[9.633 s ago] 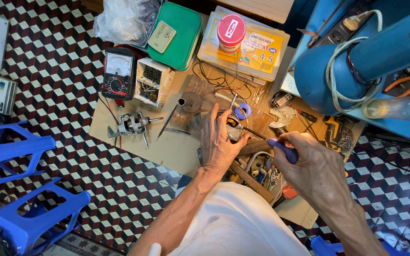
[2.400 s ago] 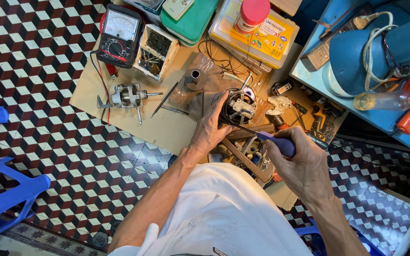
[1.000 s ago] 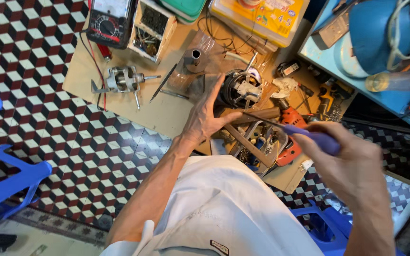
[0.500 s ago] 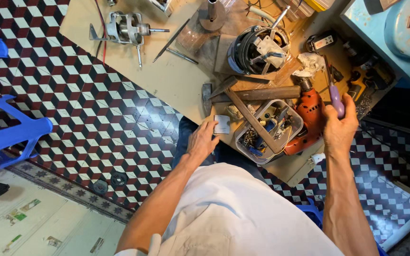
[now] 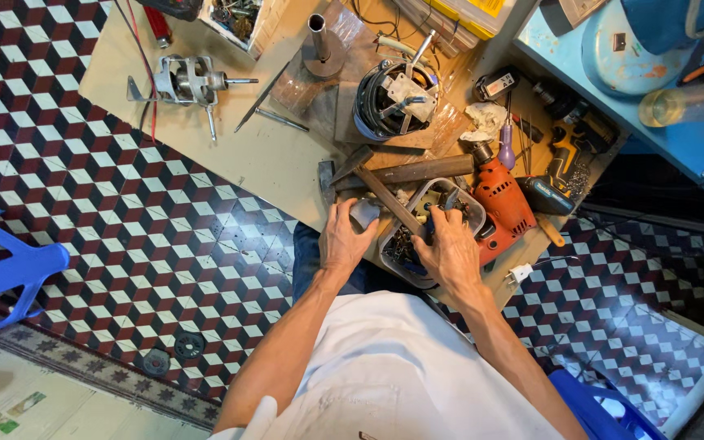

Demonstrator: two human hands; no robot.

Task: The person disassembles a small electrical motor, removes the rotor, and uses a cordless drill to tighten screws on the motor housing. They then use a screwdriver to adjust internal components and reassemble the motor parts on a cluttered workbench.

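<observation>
Head view: left hand [image 5: 346, 240] fingers grip grey block [image 5: 364, 213]; right hand [image 5: 452, 248] fingers grasp pliers [image 5: 443, 205].

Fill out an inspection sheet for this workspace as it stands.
Surface: tan board on the tiled floor, crowded.
Job's things: clear tray of small parts; grey block.
Clutter: motor, orange drill, hammer, fan rotor.
Grippers: left hand on the grey block; right hand in the tray, fingers at a dark tool.
Cables: red lead; white plug.
Surroundings: blue plastic chair, blue bench.
</observation>
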